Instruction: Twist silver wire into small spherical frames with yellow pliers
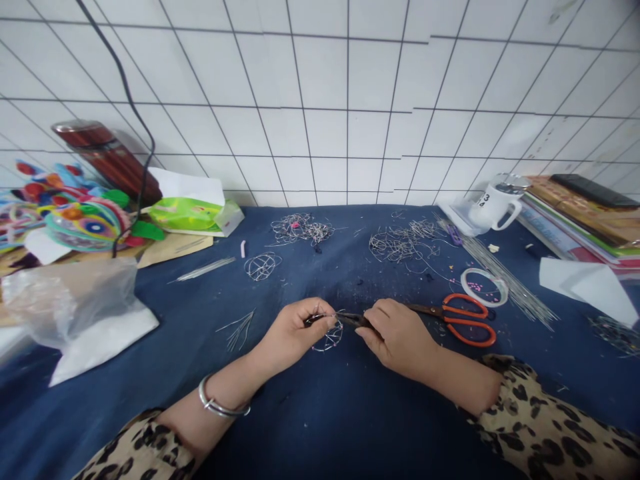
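Observation:
My left hand (303, 333) pinches a small round piece of bent silver wire (330, 339) between thumb and fingers, over the dark blue cloth. Wrapped around the handles of a pair of dark pliers (353, 319) is my right hand (397, 337). The pliers' jaws reach left to the upper edge of the wire piece; whether they grip a strand cannot be made out. Right of my right hand lie orange-handled scissors (470, 320), their blades partly hidden behind it. Several short wires (241, 331) lie left of my left hand.
Tangled wire heaps (303, 230) (403, 243) and a wire ball (263, 266) lie farther back. At right are a white ring dish (484, 287) with pink beads, long wires (510, 280), a mug (495, 207) and stacked books (575, 220). A plastic bag (75, 307) and flask (110, 160) are left.

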Motion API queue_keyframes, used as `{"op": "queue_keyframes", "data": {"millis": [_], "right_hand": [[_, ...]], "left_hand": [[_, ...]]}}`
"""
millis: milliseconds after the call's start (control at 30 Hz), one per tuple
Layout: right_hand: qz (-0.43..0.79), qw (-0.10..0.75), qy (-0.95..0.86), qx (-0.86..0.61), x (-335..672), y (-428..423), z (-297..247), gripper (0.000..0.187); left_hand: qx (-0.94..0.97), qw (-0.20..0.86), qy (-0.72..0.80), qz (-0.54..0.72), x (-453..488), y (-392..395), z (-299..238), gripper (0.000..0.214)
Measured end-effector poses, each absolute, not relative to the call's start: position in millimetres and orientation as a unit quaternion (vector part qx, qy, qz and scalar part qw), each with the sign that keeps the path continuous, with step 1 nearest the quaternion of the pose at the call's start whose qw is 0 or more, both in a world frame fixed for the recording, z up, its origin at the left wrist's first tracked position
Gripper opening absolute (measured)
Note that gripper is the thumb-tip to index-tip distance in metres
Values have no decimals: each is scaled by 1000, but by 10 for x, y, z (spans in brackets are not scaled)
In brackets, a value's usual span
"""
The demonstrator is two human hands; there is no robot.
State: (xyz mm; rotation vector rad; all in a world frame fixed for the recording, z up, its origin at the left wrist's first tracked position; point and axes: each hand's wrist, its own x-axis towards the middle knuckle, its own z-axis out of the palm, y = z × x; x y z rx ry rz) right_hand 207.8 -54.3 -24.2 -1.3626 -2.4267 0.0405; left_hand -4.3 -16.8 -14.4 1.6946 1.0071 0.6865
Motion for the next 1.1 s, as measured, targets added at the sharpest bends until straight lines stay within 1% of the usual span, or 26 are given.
{"op": "queue_keyframes", "data": {"millis": [200, 400, 867, 1100], "right_hand": [[-6, 177, -864, -471, 2078, -545, -234, 26], [-15, 168, -870, -463, 2084, -539, -233, 28], [-28, 153, -880, -448, 2083, -517, -232, 29], [-40, 152, -881, -445, 2081, -535, -276, 28]], "left_hand": [[704, 509, 408, 282, -46, -169, -152, 15], [702, 511, 413, 273, -49, -180, -141, 17], [733, 470, 418, 260, -77, -175, -92, 15], [715, 503, 412, 257, -70, -179, -89, 16]]}}
